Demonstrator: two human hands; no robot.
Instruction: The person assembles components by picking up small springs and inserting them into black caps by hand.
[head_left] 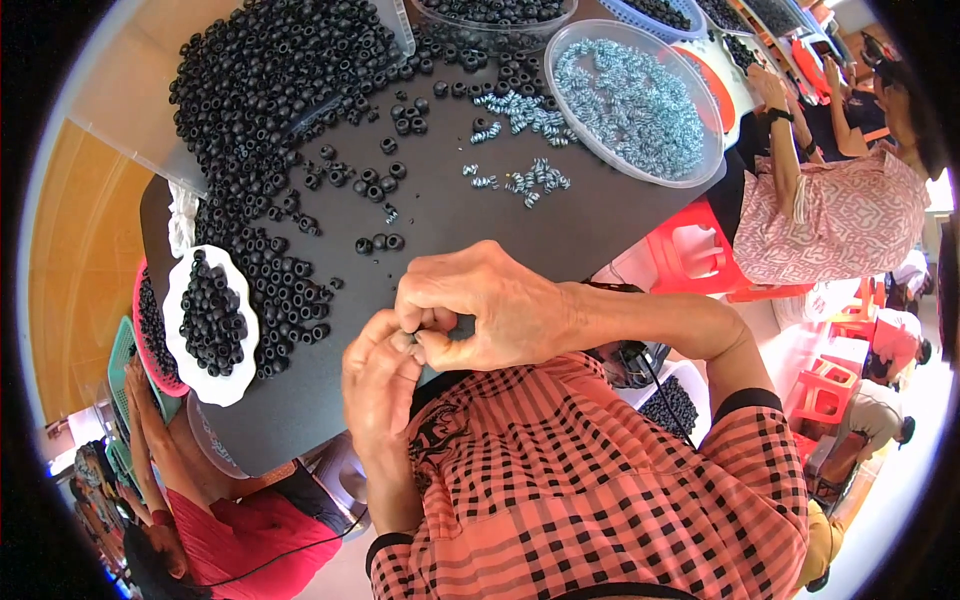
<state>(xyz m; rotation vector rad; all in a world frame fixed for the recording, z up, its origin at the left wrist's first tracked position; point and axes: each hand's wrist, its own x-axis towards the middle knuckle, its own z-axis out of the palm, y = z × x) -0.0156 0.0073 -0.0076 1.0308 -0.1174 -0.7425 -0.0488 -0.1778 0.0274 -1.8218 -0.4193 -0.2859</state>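
Note:
Over the table's near edge my two hands meet with fingertips pressed together. My left hand [378, 378] is closed in a pinch, and my right hand [495, 305] bends over it, also pinching. Whatever sits between the fingertips is small and mostly hidden, so I cannot name it. Just beyond my hands lie a few small black hollow round pieces [379, 243]. Past those, loose metal coil springs [540, 178] are scattered on the dark tabletop [460, 220]. More springs [630, 105] fill a round clear bowl [715, 150] at the far right of the table.
A large heap of black pieces [270, 80] spills from a clear bin [150, 130] at the far left. A white scalloped dish [225, 388] holds more. People sit at left [260, 535] and right [830, 215]. A red stool [690, 250] stands beside the table.

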